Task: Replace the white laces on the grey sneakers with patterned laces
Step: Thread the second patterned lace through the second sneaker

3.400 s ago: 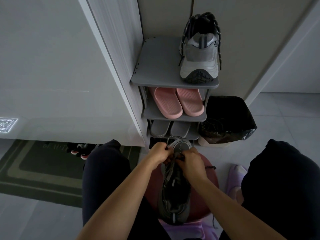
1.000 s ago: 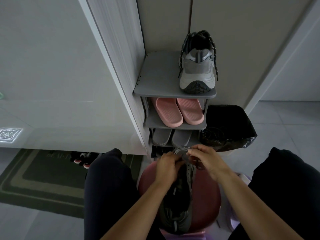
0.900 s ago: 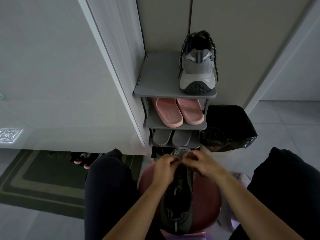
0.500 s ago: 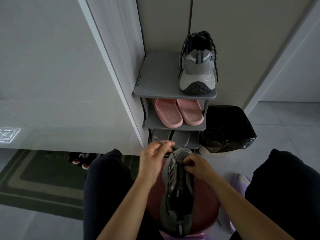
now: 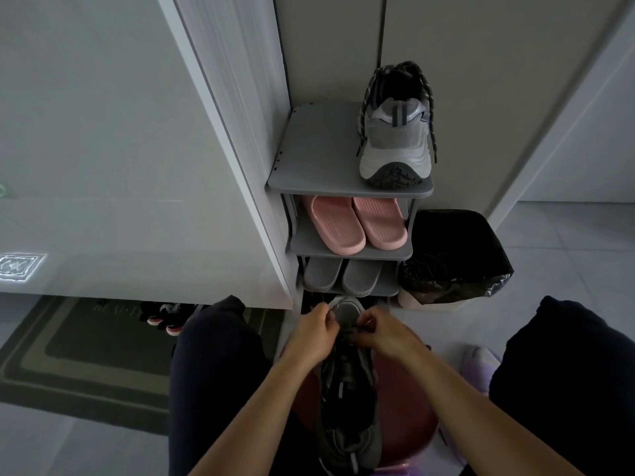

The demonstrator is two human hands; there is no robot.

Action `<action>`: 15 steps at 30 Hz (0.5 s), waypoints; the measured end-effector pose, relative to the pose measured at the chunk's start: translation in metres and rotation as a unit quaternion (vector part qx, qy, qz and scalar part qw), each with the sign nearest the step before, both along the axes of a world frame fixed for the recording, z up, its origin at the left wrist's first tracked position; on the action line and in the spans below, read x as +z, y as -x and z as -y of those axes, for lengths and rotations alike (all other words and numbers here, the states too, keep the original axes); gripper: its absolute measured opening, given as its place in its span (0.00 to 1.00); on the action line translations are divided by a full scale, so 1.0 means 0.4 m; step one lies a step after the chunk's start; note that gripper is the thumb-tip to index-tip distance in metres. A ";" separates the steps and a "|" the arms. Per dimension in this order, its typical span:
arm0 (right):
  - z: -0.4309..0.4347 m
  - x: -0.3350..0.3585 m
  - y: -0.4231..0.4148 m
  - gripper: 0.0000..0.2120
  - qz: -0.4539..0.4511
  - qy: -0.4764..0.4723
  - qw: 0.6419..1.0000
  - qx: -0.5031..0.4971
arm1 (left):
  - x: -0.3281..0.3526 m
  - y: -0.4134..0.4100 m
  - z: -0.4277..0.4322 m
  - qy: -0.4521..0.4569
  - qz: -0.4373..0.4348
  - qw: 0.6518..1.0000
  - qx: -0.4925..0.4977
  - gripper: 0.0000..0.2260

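Observation:
A grey sneaker [image 5: 348, 407] lies on a dark red stool [image 5: 409, 417] between my knees, toe pointing away from me. My left hand [image 5: 314, 333] and my right hand [image 5: 385, 333] are both at its toe end, each pinching a dark patterned lace [image 5: 357, 329] near the front eyelets. The fingers hide most of the lace. A second grey sneaker [image 5: 395, 139] stands heel toward me on the top shelf of the shoe rack [image 5: 309, 166], with patterned laces hanging down its sides.
Pink slippers [image 5: 357, 223] and grey slippers [image 5: 343, 278] fill the lower shelves. A black bin bag [image 5: 457, 255] sits right of the rack. A white cabinet door [image 5: 220, 132] stands to the left, a dark doormat [image 5: 68, 355] on the floor.
My left hand, which had pulled the lace up and left half a second ago, has come back down to the toe. Both hands now meet at the front eyelets.

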State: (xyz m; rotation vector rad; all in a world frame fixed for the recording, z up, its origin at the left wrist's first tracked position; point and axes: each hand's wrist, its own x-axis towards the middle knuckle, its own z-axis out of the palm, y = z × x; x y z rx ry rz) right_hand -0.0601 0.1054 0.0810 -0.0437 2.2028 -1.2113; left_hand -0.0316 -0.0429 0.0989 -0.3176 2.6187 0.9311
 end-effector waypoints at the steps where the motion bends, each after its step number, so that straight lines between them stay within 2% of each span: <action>1: 0.005 0.003 -0.001 0.15 0.003 -0.019 1.000 0.008 | -0.006 -0.003 -0.008 0.004 0.016 1.000 -0.002 0.07; 5: 0.014 -0.001 0.011 0.16 0.013 -0.043 0.999 0.008 | -0.007 0.006 -0.006 0.035 0.077 0.995 -0.049 0.19; 7: 0.013 -0.005 0.015 0.16 0.027 -0.036 0.999 -0.004 | 0.002 0.015 0.012 0.028 0.112 0.990 -0.085 0.20; 9: 0.016 -0.010 0.018 0.15 0.033 -0.034 0.999 -0.016 | 0.020 0.010 0.025 0.002 0.140 0.982 -0.128 0.17; 11: 0.023 -0.014 0.020 0.11 0.031 -0.052 0.998 -0.026 | 0.045 -0.001 0.032 -0.070 0.158 0.978 -0.119 0.14; 12: 0.027 -0.018 0.019 0.10 0.026 -0.066 0.997 -0.026 | 0.057 -0.008 0.036 -0.139 0.165 0.973 -0.085 0.14; 15: 0.033 -0.023 0.012 0.09 -0.001 -0.102 0.994 -0.024 | 0.087 -0.025 0.049 -0.356 0.116 0.927 0.030 0.15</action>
